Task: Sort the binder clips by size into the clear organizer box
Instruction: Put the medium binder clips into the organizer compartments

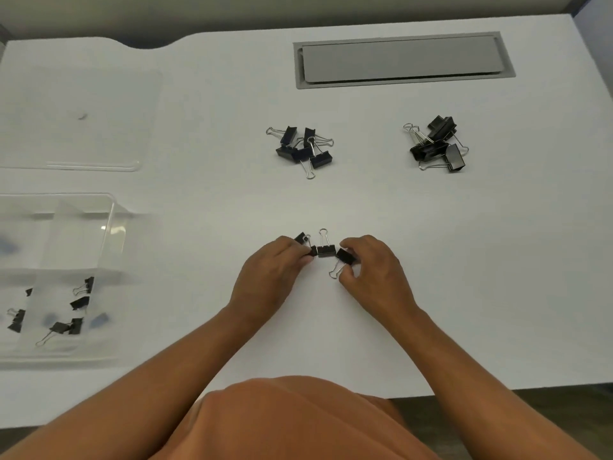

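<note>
Small black binder clips lie on the white table in front of me. My left hand (277, 270) pinches small clips (303, 240) at its fingertips. My right hand (374, 265) pinches another small clip (345, 256) by its black body. One small clip (326, 250) stands between both hands, untouched. A pile of medium clips (303, 149) lies further back in the middle. A pile of large clips (436, 144) lies back right. The clear organizer box (109, 227) sits at the left; several small clips (74, 313) lie in its near compartments.
The box's clear lid (93, 141) lies flat behind the box at the far left. A grey cable hatch (403, 59) is set into the table at the back. The table's front edge runs just before my body.
</note>
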### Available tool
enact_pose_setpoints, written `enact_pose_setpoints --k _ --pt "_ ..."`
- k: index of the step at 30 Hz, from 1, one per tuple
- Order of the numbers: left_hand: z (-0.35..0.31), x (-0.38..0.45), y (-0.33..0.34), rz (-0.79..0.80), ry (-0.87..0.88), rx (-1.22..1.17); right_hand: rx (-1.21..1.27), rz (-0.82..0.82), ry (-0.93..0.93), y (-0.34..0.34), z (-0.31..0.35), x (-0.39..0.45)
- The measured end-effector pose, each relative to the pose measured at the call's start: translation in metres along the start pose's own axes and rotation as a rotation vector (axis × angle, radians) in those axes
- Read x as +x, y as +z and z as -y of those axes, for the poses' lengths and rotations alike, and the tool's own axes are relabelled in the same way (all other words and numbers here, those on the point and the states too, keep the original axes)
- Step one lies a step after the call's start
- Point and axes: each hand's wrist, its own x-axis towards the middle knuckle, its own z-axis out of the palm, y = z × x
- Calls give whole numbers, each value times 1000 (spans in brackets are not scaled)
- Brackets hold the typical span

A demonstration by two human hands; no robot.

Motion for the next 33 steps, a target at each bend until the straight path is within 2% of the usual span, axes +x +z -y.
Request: enact_pose_setpoints --k 2,4,7,11,14,18,25,29,33 --pt "-10 -1 -12 -82 -127 -146 26 -29 14 -2 3 -1" --pt "-21 -4 -27 -135 -384 -401 161 -41 118 -9 10 -4" --pt "-27 -9 -45 -165 -789 -783 517 29 411 -21 23 -6" --pt "-16 -19 -69 -198 -992 -1118 1181 133 632 -23 50 -5" --pt "-2 -29 -90 -203 -1046 -1249 1423 225 719 -14 82 -1" --pt "20 -41 -127 -265 -1040 -1342 1562 364 772 12 136 10" --pt "77 -74 -210 -362 -1002 -1454 1443 578 698 80 252 28" --pt "122 -101 -262 -433 -1009 -1279 1299 666 575 123 316 38" --pt "183 -122 -303 -576 -953 -881 1244 758 541 162 368 37"
